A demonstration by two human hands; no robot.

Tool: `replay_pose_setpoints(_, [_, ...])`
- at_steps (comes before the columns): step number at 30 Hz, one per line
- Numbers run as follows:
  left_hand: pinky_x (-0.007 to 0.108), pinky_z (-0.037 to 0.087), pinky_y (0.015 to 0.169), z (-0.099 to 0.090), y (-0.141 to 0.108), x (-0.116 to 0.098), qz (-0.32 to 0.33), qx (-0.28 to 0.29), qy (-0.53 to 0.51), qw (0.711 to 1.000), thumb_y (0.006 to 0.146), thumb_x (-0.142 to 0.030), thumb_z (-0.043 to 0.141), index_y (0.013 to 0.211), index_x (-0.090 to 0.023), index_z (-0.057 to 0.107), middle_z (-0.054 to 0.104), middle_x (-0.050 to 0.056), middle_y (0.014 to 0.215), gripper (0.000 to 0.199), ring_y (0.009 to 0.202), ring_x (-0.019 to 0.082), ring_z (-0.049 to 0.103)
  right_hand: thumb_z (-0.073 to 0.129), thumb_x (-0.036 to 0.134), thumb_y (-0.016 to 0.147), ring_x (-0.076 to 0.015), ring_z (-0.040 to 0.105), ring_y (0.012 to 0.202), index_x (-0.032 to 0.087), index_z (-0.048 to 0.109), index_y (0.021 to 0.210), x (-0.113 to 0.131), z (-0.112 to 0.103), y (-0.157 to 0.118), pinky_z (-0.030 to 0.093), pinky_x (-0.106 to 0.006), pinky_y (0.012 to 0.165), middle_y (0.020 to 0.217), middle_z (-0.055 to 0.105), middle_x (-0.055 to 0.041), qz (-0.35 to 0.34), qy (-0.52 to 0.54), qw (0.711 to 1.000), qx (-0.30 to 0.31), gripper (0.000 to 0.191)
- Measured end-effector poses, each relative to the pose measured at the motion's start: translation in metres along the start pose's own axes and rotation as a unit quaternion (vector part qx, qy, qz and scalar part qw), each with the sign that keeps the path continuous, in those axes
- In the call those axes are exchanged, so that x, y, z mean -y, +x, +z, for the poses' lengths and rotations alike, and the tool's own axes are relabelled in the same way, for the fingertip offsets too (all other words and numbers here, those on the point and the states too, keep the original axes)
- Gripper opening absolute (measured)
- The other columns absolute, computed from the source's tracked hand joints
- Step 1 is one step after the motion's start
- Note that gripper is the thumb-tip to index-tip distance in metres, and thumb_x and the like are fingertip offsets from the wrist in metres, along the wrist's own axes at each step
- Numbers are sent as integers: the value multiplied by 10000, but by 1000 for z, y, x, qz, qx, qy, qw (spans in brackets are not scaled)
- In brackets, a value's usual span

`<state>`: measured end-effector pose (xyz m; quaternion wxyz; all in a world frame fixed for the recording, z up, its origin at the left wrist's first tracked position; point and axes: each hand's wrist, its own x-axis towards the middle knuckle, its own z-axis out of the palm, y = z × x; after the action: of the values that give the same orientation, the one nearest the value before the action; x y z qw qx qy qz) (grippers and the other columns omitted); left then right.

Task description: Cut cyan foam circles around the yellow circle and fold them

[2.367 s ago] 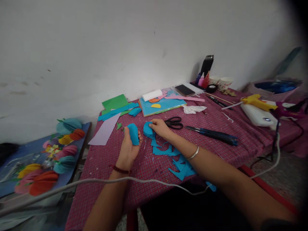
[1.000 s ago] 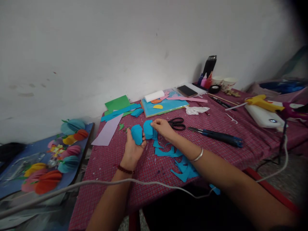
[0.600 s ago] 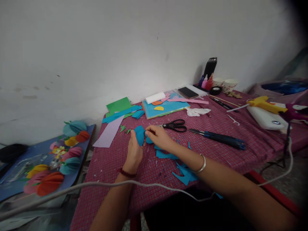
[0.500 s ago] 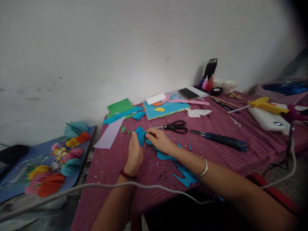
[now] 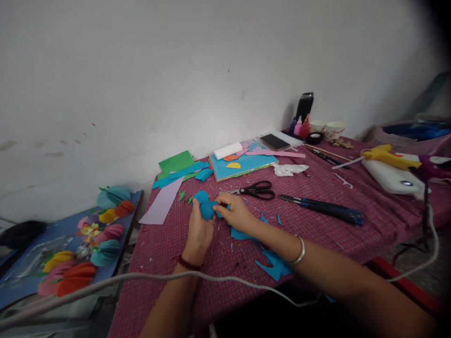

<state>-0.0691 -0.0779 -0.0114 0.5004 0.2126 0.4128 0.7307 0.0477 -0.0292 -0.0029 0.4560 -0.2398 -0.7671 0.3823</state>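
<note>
Rounded blue paper pieces [image 5: 206,209] rest in my left hand [image 5: 199,234], its fingers closed round their lower edge. With bent fingertips, my right hand [image 5: 235,214] pinches the right side of the same blue paper; the exact fold or edge in its grip is too small to make out. Just beyond the right hand lie black-handled scissors [image 5: 259,190], their blades partly hidden by that hand. Blue paper scraps [image 5: 276,266] are scattered under and beside my right forearm. Small green paper bits [image 5: 182,195] sit to the left of the blue pieces.
A utility knife [image 5: 324,210] with its blade out lies right of the scissors. Farther right, a yellow glue gun [image 5: 391,156] rests on a white box [image 5: 391,177]. A white cable [image 5: 243,280] crosses over my forearms. Paper pumpkins [image 5: 75,278] fill a low blue board [image 5: 24,281] at left.
The blue paper has turned in my hands, so its rounded faces show more. My right hand has shifted slightly; both hands keep hold. The whole view has moved a little.
</note>
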Motion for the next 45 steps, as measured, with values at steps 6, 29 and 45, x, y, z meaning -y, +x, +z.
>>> replay_pose_setpoints(6, [219, 471, 606, 4, 2, -5, -22, -7, -57, 998, 855, -387, 534, 843, -177, 613, 664, 3, 785, 225, 661, 107, 608, 552, 181, 779, -127, 518, 608, 194, 508, 709, -4, -4, 5, 401, -237, 578, 633, 520, 35, 34, 103, 994, 19, 83])
replay_pose_setpoints(29, [290, 465, 862, -19, 0, 5, 172, -24, 191, 966, 830, -484, 520, 1052, -159, 634, 663, 97, 1055, 410, 977, 195, 615, 503, 100, 817, -174, 598, 918, 155, 630, 1015, 4, 4, -5, 452, -320, 829, 983, 662, -74, 32, 56, 998, -10, 242])
replay_pose_setpoints(45, [327, 502, 815, -18, 3, 9, 139, 9, 196, 971, 807, -537, 526, 994, -183, 645, 684, 86, 990, 418, 992, 232, 619, 532, 112, 834, -169, 555, 853, 194, 623, 1030, 9, -5, -5, 446, -310, 784, 898, 596, -41, -87, 6, 996, -18, 231])
